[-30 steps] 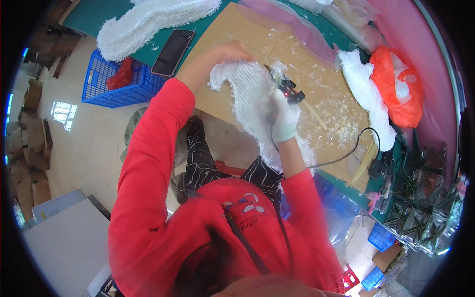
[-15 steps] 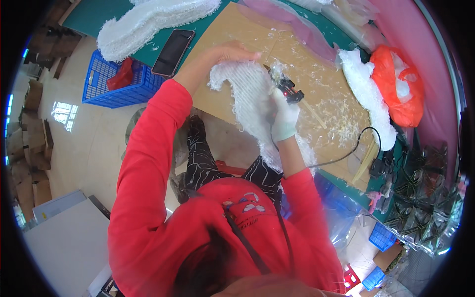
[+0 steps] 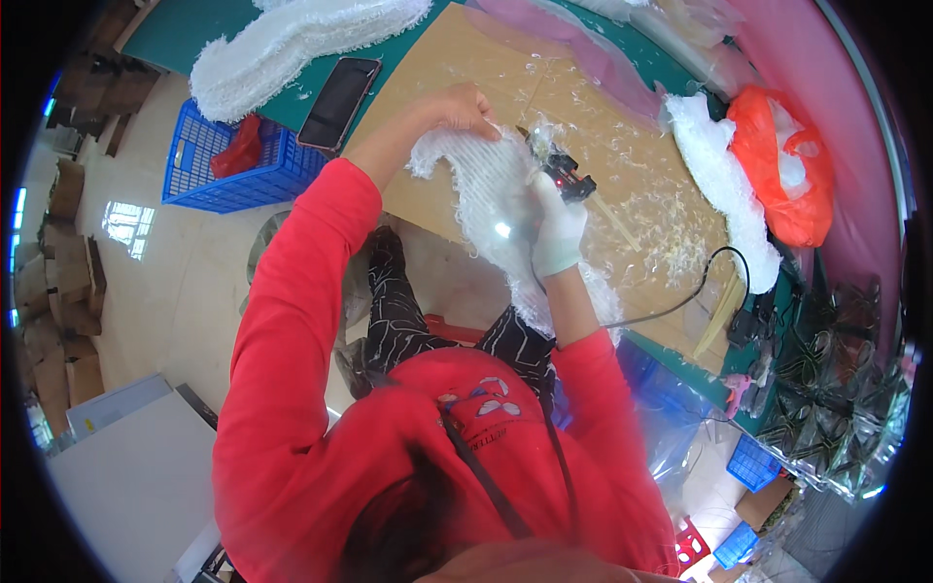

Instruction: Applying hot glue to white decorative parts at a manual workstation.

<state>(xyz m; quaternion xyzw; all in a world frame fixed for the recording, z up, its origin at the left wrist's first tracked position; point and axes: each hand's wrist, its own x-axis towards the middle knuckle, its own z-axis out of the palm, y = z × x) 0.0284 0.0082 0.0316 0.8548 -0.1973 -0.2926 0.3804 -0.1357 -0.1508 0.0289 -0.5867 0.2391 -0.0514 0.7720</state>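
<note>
A white fringed piece of fabric (image 3: 478, 180) with fine ribs lies across the near edge of a cardboard sheet (image 3: 418, 209) and hangs toward my lap. My bare left hand (image 3: 465, 107) is at its top edge, with fingers curled down and closed on the edge. My right hand (image 3: 561, 228), in a white glove, is wrapped round a small black corded tool (image 3: 569, 179) with a red light. The tool's front end is beside the fabric's right edge, among white fluff. A bright spot shows on the fabric left of the right hand.
White scraps (image 3: 661, 243) litter the cardboard. A black cable (image 3: 671, 309) loops at right. A phone (image 3: 338, 102) and stacked white fringed pieces (image 3: 301, 49) lie at upper left, above a blue crate (image 3: 224, 189). An orange-red bag (image 3: 782, 170) stands beside another white fringed strip (image 3: 719, 185).
My left hand has gone from stretched-out fingers to fingers curled onto the fabric's top edge. A bright spot has appeared on the fabric. The right hand and tool have barely moved.
</note>
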